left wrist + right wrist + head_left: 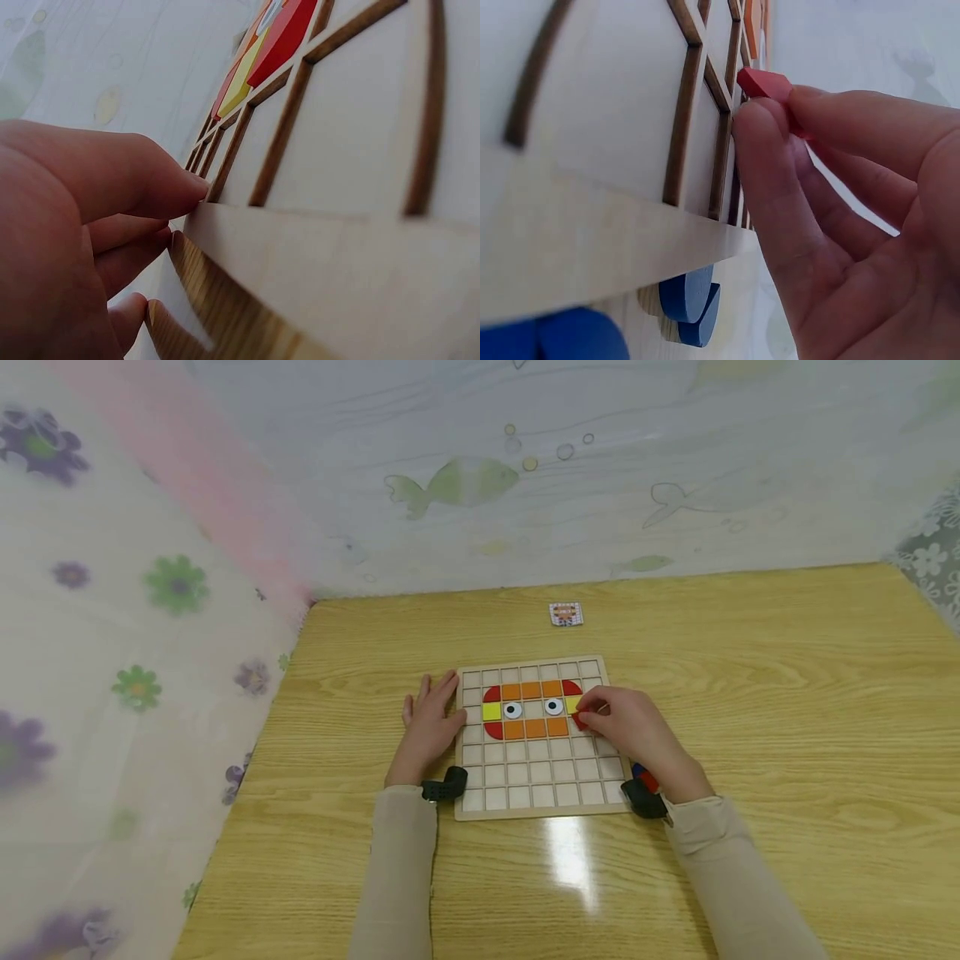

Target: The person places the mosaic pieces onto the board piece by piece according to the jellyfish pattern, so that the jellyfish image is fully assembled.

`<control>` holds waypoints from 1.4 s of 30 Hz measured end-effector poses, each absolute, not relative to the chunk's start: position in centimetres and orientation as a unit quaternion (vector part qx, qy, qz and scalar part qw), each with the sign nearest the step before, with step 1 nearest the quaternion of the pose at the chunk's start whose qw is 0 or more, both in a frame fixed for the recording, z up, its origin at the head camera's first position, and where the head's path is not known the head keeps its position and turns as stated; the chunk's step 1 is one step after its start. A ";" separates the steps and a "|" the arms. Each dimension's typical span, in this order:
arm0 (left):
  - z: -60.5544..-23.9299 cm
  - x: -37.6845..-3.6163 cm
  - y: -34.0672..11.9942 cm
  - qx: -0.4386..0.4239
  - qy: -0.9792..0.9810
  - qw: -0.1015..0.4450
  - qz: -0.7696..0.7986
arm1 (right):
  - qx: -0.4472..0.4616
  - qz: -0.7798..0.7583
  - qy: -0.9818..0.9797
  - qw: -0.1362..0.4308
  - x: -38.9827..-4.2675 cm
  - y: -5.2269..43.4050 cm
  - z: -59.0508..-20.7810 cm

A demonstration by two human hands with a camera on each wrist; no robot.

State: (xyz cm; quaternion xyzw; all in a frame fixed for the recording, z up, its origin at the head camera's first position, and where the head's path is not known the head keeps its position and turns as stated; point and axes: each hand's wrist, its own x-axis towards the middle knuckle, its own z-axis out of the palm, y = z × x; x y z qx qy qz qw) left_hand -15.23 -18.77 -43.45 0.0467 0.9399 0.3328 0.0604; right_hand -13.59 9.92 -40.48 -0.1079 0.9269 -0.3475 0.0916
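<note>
A wooden grid board (517, 812) lies on the table, with red, yellow and orange tiles and two eye tiles (553, 706) set in its upper cells. My right hand (633, 722) pinches a red tile (769, 84) between thumb and finger, over the right end of the coloured pattern. In the right wrist view the red tile is tilted above the grid. My left hand (431, 727) rests at the board's left edge, fingers extended, its thumb touching the frame. The left wrist view shows that thumb (161, 180) against the rim, beyond it a red tile (283, 41).
A small printed card (566, 614) lies behind the board. Blue pieces (686, 292) sit on the table by the board's right edge, partly hidden by my right wrist in the head view. Patterned walls (465, 485) border the wooden table (787, 693) at the back and left.
</note>
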 end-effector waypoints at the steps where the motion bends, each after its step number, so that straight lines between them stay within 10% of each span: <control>1: -43.4 -15.2 -18.8 0.046 0.940 0.061 0.333 | -0.105 -0.350 0.926 0.092 -13.6 9.9 -40.5; 42: -43.3 -15.1 -18.7 0.049 0.938 0.064 0.337 | -0.142 -0.334 0.925 0.115 -14.0 13.4 -39.2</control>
